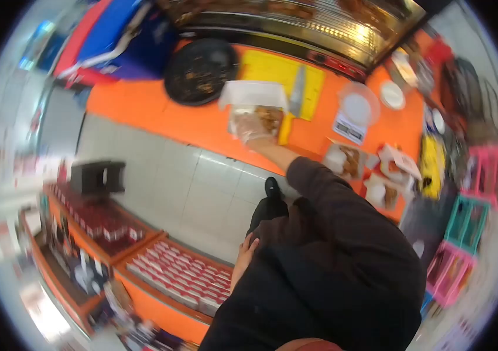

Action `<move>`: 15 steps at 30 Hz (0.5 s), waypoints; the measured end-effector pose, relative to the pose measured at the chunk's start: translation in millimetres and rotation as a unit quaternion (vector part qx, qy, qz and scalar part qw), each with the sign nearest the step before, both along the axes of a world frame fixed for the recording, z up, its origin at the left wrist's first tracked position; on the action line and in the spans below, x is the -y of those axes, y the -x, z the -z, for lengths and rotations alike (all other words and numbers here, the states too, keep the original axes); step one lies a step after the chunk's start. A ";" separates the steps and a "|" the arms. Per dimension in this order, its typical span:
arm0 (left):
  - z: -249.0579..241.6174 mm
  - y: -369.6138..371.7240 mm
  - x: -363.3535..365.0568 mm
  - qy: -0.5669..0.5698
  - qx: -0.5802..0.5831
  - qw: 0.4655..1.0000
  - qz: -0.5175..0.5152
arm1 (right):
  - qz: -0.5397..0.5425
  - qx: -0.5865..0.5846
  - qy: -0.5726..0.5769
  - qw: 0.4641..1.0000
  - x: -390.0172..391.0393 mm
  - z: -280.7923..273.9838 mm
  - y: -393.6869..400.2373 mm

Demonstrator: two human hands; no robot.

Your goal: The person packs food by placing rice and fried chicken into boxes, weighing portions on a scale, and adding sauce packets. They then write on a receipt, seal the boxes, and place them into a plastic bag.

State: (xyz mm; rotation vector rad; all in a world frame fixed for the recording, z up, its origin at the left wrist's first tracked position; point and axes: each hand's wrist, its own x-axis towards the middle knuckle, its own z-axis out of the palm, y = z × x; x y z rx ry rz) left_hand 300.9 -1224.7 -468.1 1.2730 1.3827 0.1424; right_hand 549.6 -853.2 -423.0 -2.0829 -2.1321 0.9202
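Note:
My right hand [252, 128], in a clear plastic glove, reaches over the near left part of a white takeaway box [253, 93] with its lid up. Brown chopped food [269, 118] lies in the box beside the hand. Blur and the glove hide how the fingers are set. A knife [297, 93] with a yellow handle lies just right of the box, its blade on a yellow cutting board [316, 93]. My left hand [244, 260] is bare and rests against my dark clothing, fingers stretched out, holding nothing.
A black round tray [173, 76] with food scraps stands left of the board on the orange counter [126, 105]. Behind it is a lit glass food warmer [342, 29]. Filled boxes [342, 161] stand at right. Rows of red-and-white packs [178, 275] fill a display case at lower left.

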 end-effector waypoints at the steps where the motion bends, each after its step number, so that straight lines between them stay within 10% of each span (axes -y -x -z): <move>1: 13.6 7.0 -3.4 0.018 0.014 1.000 0.008 | -0.029 0.097 -0.099 0.990 5.8 15.0 0.4; 4: 58.7 20.5 -28.6 0.079 0.040 0.995 0.051 | 0.011 0.212 -0.317 0.924 31.0 -6.7 -6.4; 6: 78.2 23.7 -61.8 0.116 0.050 0.987 0.100 | -0.140 0.226 -0.091 0.960 45.1 -86.8 -22.2; 7: 81.4 25.0 -80.0 0.133 0.051 0.981 0.128 | -0.147 0.188 -0.078 0.968 35.8 -42.9 -9.7; 10: -17.5 -49.6 -151.0 0.171 0.003 0.972 0.162 | -0.137 0.135 -0.249 0.949 43.7 51.3 -0.8; 13: -63.0 -115.5 -189.2 0.137 -0.038 0.974 0.175 | -0.005 0.018 -0.123 0.992 61.4 -21.8 -9.8; 15: -60.9 -137.4 -206.4 0.090 -0.023 0.970 0.225 | 0.062 -0.131 -0.272 0.951 97.9 -77.8 -33.1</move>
